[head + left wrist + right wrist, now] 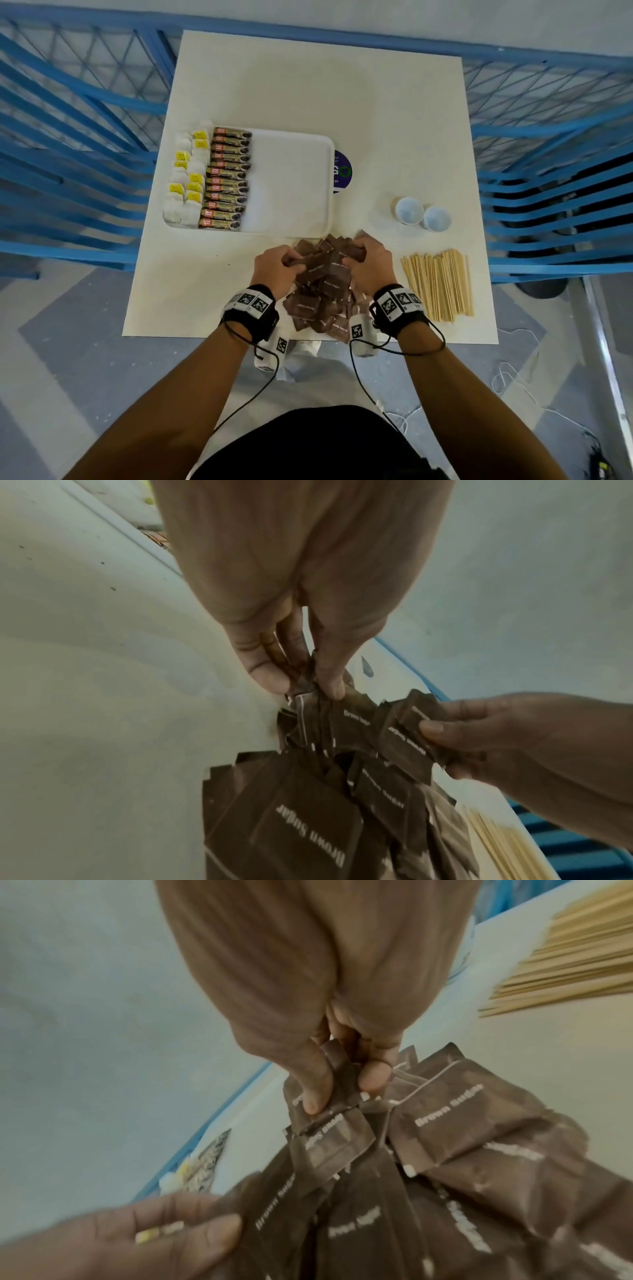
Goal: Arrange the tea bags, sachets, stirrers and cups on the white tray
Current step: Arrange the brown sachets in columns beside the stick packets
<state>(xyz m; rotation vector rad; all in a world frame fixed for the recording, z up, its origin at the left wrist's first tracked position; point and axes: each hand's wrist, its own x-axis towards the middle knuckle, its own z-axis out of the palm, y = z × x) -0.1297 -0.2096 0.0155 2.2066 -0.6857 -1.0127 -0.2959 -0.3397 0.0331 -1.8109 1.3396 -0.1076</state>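
Tea bags and granule sachets sit on tray ahead-left of left hand; both it and right hand pinch brown sugar sachets; stirrers, cups untouched right of the right hand.

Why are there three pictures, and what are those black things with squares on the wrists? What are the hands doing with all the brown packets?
No machine here: a person wears three cameras. The big picture comes from one on the head, looking down at a white table. The other two come from cameras strapped in those black bands, looking along the fingers.

On the table sits a white tray with tea bags and a row of coffee sachets already lined up. Beside it are two small cups, a bunch of wooden stirrers and a pile of brown sugar packets.

The left hand pinches packets from the pile, and the right hand pinches some too. They seem to be gathering them, probably for the tray.
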